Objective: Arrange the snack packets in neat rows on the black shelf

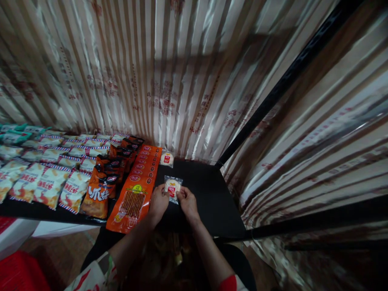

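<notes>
A small clear snack packet (172, 187) with a pale round cake and a red label lies on the black shelf (212, 202). My left hand (158, 203) pinches its lower left corner and my right hand (187, 202) pinches its lower right corner. A second packet of the same kind (167, 158) lies further back by the curtain. Just left of my hands is a row of long orange packets (138, 188).
Left of the orange row stand dark orange snack bags (100, 194), then rows of white-and-red bags (50, 184) and green ones (15, 135). A striped curtain (182, 81) hangs behind and to the right. A red crate (21, 273) sits low at left.
</notes>
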